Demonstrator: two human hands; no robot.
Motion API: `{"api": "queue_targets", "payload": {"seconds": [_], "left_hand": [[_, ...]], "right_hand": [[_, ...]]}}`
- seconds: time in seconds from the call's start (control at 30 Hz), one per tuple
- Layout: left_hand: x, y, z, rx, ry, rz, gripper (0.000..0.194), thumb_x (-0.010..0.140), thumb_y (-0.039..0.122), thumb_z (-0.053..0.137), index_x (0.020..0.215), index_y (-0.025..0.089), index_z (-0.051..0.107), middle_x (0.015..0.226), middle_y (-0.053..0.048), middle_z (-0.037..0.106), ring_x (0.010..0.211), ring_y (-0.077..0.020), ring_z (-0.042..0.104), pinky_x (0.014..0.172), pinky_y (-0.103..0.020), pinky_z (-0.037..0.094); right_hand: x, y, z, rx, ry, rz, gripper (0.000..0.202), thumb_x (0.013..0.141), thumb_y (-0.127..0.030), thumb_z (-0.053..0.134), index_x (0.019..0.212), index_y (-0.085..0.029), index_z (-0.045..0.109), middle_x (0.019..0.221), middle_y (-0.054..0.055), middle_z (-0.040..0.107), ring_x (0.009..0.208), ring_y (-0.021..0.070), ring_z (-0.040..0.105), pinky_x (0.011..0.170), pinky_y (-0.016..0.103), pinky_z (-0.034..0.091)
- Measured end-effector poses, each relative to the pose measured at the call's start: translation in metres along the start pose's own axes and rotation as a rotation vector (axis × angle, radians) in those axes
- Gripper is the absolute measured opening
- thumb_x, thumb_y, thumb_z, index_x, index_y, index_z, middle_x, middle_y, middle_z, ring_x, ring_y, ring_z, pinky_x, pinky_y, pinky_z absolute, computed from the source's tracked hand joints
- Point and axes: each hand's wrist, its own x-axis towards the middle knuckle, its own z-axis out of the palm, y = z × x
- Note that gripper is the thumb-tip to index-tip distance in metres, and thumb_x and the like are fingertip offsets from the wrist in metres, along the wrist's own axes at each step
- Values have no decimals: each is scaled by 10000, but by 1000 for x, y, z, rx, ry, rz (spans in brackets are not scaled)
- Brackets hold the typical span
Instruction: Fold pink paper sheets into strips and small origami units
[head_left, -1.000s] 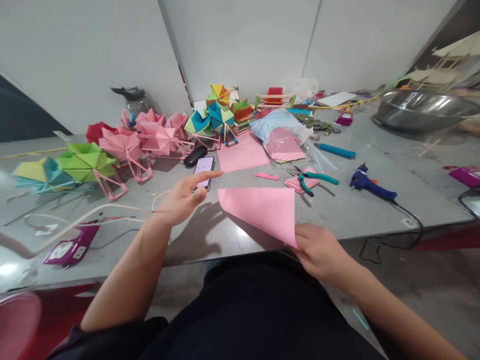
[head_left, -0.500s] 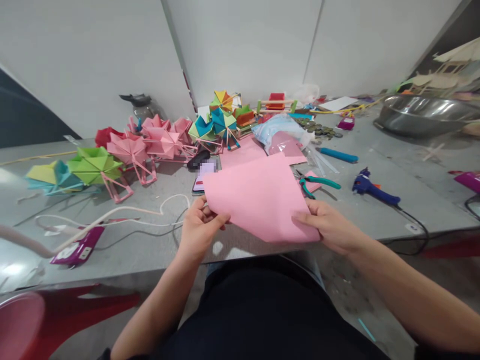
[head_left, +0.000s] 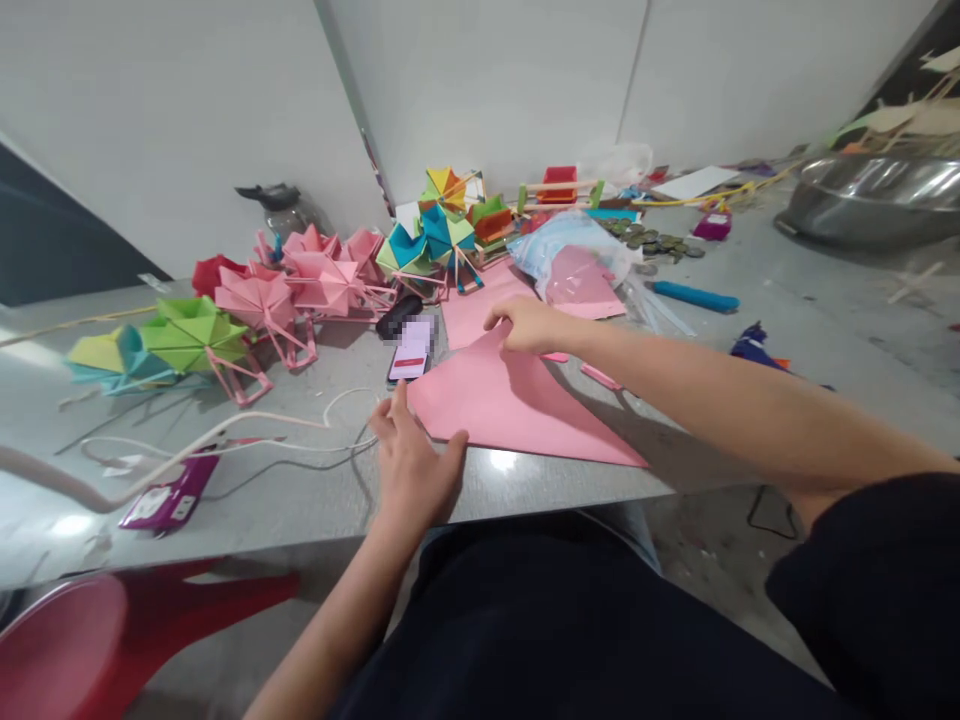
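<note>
A sheet of pink paper (head_left: 517, 405) lies on the grey table, its near edge running along the front and a corner pointing right. My right hand (head_left: 525, 325) reaches across it with fingers closed on the far part of the sheet. At the paper's left corner, my left hand (head_left: 416, 455) has its fingers spread, the thumb against the near edge. More pink paper (head_left: 480, 300) lies behind. A phone (head_left: 412, 350) with a lit screen sits just left of the sheet.
Folded paper umbrella-like models (head_left: 259, 290) stand at the left. A clear plastic bag (head_left: 570, 255), coins (head_left: 652, 240) and a blue cutter-like tool (head_left: 696, 296) lie behind. A steel bowl (head_left: 877, 210) is far right. Cables and a purple box (head_left: 172, 492) lie front left; a red stool (head_left: 67, 640) stands below.
The paper has come down from a held, tilted position onto the table. My right hand has moved from its near right corner to its far side; my left hand's fingers have spread.
</note>
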Motion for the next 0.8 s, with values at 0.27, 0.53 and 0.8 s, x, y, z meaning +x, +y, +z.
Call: {"api": "queue_targets", "payload": {"seconds": [0.27, 0.53, 0.8], "left_hand": [[-29, 31, 0, 296, -557, 563, 766, 1040, 578, 635, 1658, 167, 446, 1688, -241, 494, 1594, -410, 434, 1217, -584, 439], [-58, 26, -1, 459, -463, 513, 930, 947, 752, 676, 1688, 232, 461, 1714, -271, 443, 1588, -503, 419, 1277, -779, 223], [-58, 20, 0, 420, -393, 553, 894, 914, 874, 598, 1460, 170, 666, 1401, -270, 721, 1383, -491, 627, 1155, -691, 452]], "right_hand": [[-27, -8, 8, -110, -147, 92, 281, 851, -63, 611, 1037, -151, 801, 1074, 127, 801, 989, 275, 706, 844, 358, 511], [-105, -22, 0, -314, 182, -162, 238, 1000, -138, 551, 975, -201, 779, 1143, 136, 704, 1040, 307, 629, 892, 453, 508], [-181, -52, 11, -438, 141, -263, 186, 983, -124, 569, 925, -185, 734, 1092, 130, 753, 948, 277, 632, 805, 410, 467]]}}
